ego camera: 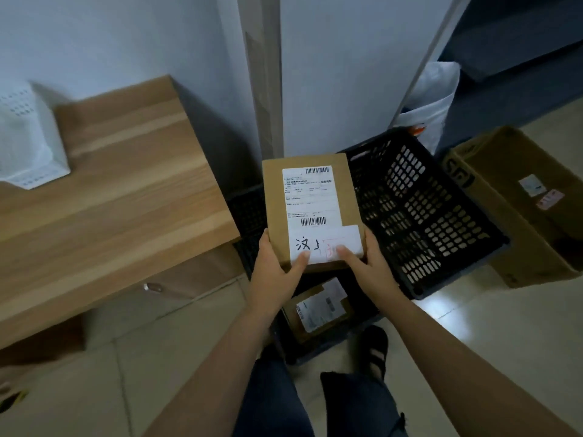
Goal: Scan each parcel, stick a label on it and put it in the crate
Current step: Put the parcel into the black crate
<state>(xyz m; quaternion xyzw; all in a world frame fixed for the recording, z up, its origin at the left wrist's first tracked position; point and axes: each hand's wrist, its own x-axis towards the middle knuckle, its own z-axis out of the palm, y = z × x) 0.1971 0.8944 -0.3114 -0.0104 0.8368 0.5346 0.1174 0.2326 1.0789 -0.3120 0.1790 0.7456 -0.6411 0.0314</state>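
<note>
The parcel (310, 197), a flat cardboard box, is held above the crate (426, 216), label side up. It looks light and stiff, with plain card unlikely to slip; its near short edge and side edges offer sound holds. The long axis runs away from the person, top barcode farthest. The left hand (277, 272) and right hand (367, 263) clamp the near end, thumbs pressing the sticker (328, 244). A second box (318, 310) lies in the crate below.
</note>
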